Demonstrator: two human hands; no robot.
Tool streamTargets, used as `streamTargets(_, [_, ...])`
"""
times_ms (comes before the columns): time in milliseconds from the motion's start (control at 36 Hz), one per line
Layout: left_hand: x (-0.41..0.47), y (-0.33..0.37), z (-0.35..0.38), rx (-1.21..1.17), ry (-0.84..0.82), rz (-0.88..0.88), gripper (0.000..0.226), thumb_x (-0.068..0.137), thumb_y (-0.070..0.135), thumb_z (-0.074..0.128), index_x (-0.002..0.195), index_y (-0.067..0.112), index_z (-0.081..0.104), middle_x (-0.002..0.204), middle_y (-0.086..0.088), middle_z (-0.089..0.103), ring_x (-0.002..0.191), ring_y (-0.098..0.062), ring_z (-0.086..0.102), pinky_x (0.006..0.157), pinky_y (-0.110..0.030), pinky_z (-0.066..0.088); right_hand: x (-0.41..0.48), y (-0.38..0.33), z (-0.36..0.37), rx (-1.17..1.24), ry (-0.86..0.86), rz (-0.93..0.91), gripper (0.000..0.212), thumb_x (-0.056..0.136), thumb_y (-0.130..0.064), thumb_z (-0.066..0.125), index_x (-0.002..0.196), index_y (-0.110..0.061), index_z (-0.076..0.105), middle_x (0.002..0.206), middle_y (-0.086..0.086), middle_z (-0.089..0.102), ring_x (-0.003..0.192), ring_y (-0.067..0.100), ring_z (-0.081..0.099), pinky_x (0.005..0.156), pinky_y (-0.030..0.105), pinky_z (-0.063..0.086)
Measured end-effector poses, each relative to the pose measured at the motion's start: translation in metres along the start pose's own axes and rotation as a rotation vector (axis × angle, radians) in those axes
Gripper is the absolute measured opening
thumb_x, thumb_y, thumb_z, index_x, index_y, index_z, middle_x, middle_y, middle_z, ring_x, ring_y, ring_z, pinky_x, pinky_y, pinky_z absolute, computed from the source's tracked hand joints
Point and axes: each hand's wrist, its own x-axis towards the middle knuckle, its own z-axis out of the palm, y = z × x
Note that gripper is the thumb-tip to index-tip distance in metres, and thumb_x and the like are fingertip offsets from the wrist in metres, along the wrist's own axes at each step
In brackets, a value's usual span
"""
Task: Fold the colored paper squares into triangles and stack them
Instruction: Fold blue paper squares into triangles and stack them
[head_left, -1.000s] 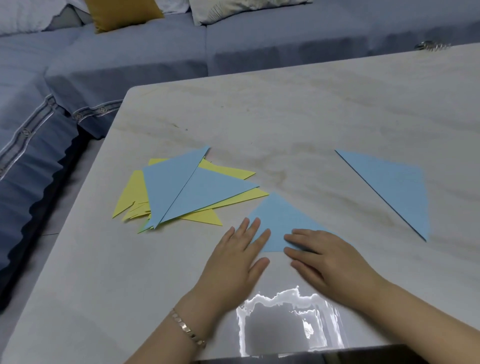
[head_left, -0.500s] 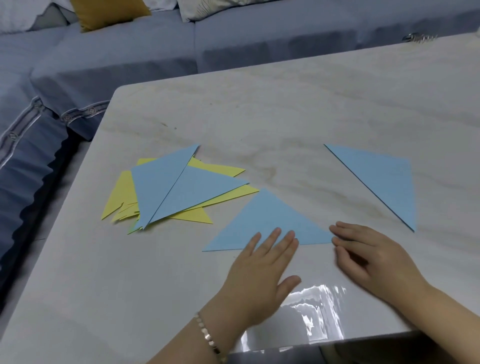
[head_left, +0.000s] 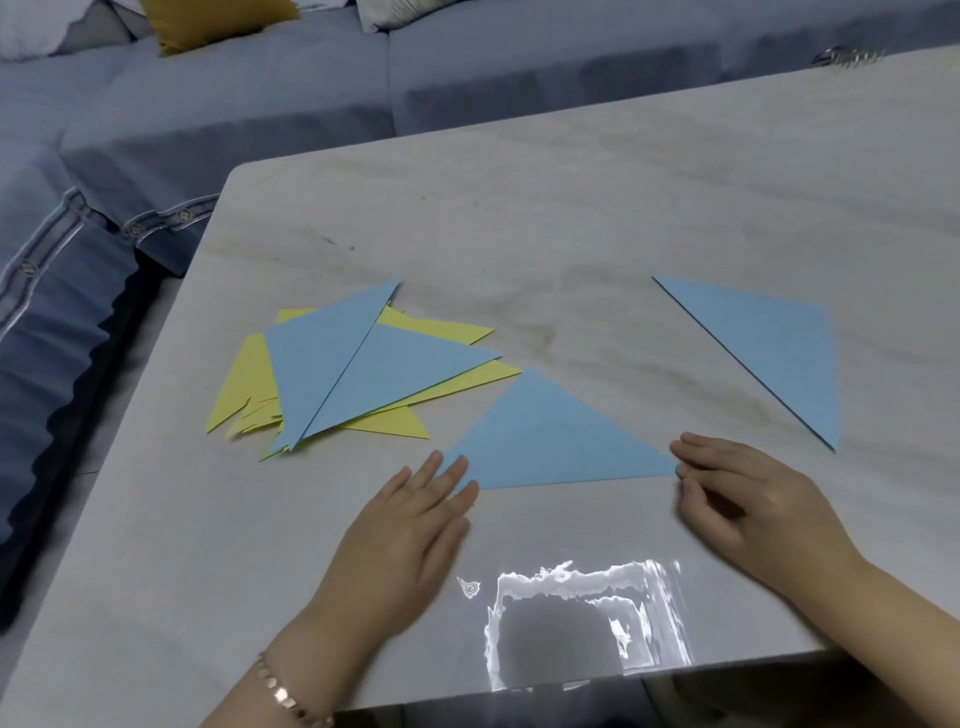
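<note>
Folded blue triangle (head_left: 556, 441) lies flat on the worktop (head_left: 571, 208), long edge toward the person, apex pointing away. Left hand (head_left: 410, 525) rests palm down at the triangle's left corner, fingers straight and side by side, tips just over the paper's point; grip apart, nothing held. A bracelet (head_left: 283, 693) sits on that wrist. Right hand (head_left: 748, 499) is at the triangle's right corner, fingers gently bent, fingertips (head_left: 683, 470) touching the very point; grip loose, not closed round the sheet. A second ago both hands lay close together over the middle of the triangle's near edge and hid much of it. Half a second ago the left was still at mid-edge while the right had already reached the right corner. Now the left has slid out to the left corner, so the hands are spread to the two ends and nearly the whole triangle shows. The triangle itself appears to hold its place. Left of it, almost touching its upper left side, sits the loose pile (head_left: 363, 374) of folded triangles, two blue on top of several yellow, fanned unevenly; unchanged. Right of it and well apart lies another blue sheet (head_left: 769, 353), dark fold line on its left side; also unchanged. Near side of the triangle, a bright glare patch (head_left: 571, 613) on the worktop. Beyond the triangle, past the worktop's far edge, a blue-grey sofa (head_left: 260, 104).
</note>
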Motion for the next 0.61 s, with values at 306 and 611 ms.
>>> streamTargets(306, [0.002, -0.007, -0.027, 0.059, 0.273, -0.384, 0.044, 0.084, 0.037, 0.041, 0.064, 0.012, 0.071, 0.075, 0.001, 0.070, 0.071, -0.024, 0.066, 0.061, -0.023, 0.045, 0.001, 0.000, 0.000, -0.020, 0.005, 0.022, 0.030, 0.083, -0.018, 0.053, 0.066, -0.003, 0.072, 0.087, 0.005, 0.072, 0.088, 0.014, 0.066, 0.088, 0.015, 0.045])
streamTargets(611, [0.064, 0.024, -0.030, -0.132, -0.137, -0.640, 0.052, 0.075, 0.048, 0.069, 0.107, 0.018, 0.041, 0.091, 0.002, 0.054, 0.087, -0.022, 0.054, 0.065, -0.030, 0.039, 0.007, -0.003, 0.004, -0.065, 0.048, 0.057, 0.034, 0.082, -0.019, 0.051, 0.057, -0.004, 0.068, 0.077, 0.004, 0.072, 0.079, 0.017, 0.069, 0.074, 0.019, 0.046])
